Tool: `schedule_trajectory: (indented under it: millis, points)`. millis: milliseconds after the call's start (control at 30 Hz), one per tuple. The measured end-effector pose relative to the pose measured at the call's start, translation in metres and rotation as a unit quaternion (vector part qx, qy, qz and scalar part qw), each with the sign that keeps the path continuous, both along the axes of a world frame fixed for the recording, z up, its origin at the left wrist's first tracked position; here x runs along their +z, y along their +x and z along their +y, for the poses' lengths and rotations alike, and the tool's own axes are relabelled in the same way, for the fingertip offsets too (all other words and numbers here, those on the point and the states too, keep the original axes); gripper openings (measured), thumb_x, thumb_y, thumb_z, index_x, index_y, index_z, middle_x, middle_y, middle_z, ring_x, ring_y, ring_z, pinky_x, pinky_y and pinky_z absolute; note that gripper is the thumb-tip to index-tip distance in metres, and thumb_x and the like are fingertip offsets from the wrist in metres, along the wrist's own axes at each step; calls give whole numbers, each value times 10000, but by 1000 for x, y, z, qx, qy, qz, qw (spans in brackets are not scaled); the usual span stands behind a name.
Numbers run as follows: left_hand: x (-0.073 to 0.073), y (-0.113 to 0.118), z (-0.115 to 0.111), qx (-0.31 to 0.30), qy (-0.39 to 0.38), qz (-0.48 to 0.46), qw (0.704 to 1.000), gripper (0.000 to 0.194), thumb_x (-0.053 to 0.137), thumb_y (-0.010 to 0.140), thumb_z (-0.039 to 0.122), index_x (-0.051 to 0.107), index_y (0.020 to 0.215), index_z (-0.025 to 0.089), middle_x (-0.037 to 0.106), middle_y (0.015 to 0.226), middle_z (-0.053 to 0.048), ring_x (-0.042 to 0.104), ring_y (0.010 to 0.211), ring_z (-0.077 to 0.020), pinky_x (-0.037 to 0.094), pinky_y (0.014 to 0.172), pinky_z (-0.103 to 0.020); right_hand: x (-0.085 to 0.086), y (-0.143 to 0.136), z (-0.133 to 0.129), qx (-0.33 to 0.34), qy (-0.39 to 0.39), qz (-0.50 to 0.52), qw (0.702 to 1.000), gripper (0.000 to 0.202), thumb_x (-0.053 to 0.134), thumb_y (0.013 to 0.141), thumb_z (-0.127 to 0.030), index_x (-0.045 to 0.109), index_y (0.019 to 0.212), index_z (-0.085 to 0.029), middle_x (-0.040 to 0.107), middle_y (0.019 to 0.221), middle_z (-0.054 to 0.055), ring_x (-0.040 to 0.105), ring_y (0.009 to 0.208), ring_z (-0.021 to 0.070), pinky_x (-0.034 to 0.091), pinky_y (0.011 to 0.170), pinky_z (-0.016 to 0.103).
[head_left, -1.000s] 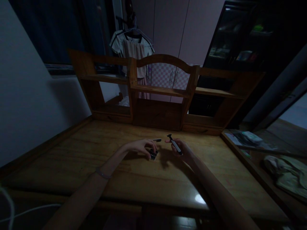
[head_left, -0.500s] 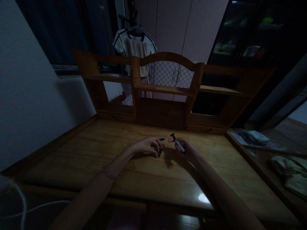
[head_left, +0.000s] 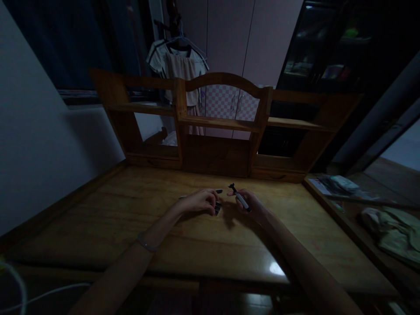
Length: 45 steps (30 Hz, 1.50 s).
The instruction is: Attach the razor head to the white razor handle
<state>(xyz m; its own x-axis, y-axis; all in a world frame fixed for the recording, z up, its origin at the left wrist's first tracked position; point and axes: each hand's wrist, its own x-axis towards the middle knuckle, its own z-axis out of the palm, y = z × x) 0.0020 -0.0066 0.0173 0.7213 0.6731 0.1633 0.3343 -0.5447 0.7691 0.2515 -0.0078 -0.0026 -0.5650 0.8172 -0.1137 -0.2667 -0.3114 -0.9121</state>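
My right hand (head_left: 251, 204) is closed around a razor (head_left: 242, 201) with a grey and black handle; its small dark head points up and to the left, above the wooden desk (head_left: 157, 236). Left of it, my left hand (head_left: 204, 201) is bent down with its fingertips on a small dark piece (head_left: 218, 207) at the desk surface. Dim light and the fingers hide what kind of piece that is. Just beyond those fingers the dark tip of a thin, long object (head_left: 219, 191) shows, the rest mostly covered by my hand.
A wooden shelf unit (head_left: 218, 124) with small drawers rises along the desk's back edge. To the right, past a raised wooden edge (head_left: 348, 236), lie papers (head_left: 323, 186) and a pale cloth bag (head_left: 398, 232). A white cable (head_left: 55, 291) hangs at lower left.
The whole view has shifted slightly, so the desk and shelf sit further left. Both hands keep nearly the same pose, the razor still in my right hand.
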Motion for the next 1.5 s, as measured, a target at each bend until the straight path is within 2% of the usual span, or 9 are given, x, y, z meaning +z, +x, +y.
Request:
schedule_trajectory:
  millis: [233, 433, 567, 733, 867, 967, 1100, 1333, 1500]
  points:
    - [-1, -1, 1, -1, -16, -18, 1000, 143, 770, 634, 243, 685, 692, 143, 608, 1030, -76, 571, 943, -194, 436, 808, -309, 0, 2, 2, -6, 4, -9, 1000, 352, 483, 821, -368, 640, 1004, -112, 483, 420, -49, 347, 314, 74, 265, 323, 201]
    - [19, 8, 13, 57, -61, -152, 985, 185, 734, 683, 316, 677, 725, 145, 632, 878, -61, 586, 849, -163, 438, 791, -280, 6, 0, 0, -35, 12, 8, 999, 236, 512, 817, -370, 621, 833, -161, 459, 402, -55, 360, 335, 77, 285, 360, 201]
    - [21, 30, 27, 131, -152, -266, 943, 285, 719, 696, 393, 659, 791, 131, 612, 768, -29, 576, 719, -131, 439, 689, -252, 10, 0, -2, -54, 27, 19, 998, 232, 565, 802, -414, 561, 768, -185, 427, 423, -67, 363, 355, 72, 309, 383, 198]
    - [-8, 51, 36, 142, -297, -403, 854, 324, 769, 650, 362, 649, 831, 122, 628, 837, -51, 587, 722, -116, 446, 673, -233, 17, 5, -11, -76, 118, -62, 988, 273, 634, 775, -440, 559, 865, -194, 421, 516, -79, 271, 363, 45, 194, 354, 192]
    - [-17, 51, 29, 133, -363, -420, 821, 312, 785, 636, 324, 660, 830, 113, 645, 821, -39, 516, 562, -46, 392, 559, -183, 25, 8, -15, -113, 200, -138, 963, 301, 620, 790, -469, 599, 865, -178, 404, 566, -64, 294, 443, 52, 178, 405, 196]
    - [-11, 47, 19, 126, -383, -409, 818, 293, 799, 619, 274, 654, 817, 115, 643, 801, -19, 444, 494, -15, 324, 482, -166, 30, 8, -16, -126, 241, -185, 945, 379, 511, 850, -522, 634, 827, -164, 404, 562, -44, 324, 480, 72, 181, 433, 213]
    - [-6, 47, 11, 111, -396, -384, 826, 324, 820, 589, 223, 644, 835, 108, 633, 816, -19, 468, 530, -20, 318, 482, -162, 30, 5, -16, -138, 270, -239, 922, 425, 495, 849, -543, 647, 740, -161, 459, 577, -17, 376, 507, 93, 229, 462, 226]
    - [-11, 46, 12, 82, -382, -374, 841, 481, 832, 580, 242, 654, 1010, 121, 654, 855, -47, 552, 641, -69, 387, 572, -185, 26, 4, -16, -155, 343, -281, 883, 418, 521, 837, -534, 656, 688, -167, 489, 588, -9, 440, 572, 124, 288, 514, 235]
    - [-16, 44, 14, 58, -363, -346, 863, 407, 800, 634, 268, 691, 996, 118, 673, 952, -83, 593, 755, -107, 425, 671, -209, 31, 8, -19, -131, 379, -323, 857, 403, 504, 859, -510, 671, 724, -169, 531, 616, -3, 469, 597, 127, 296, 530, 234]
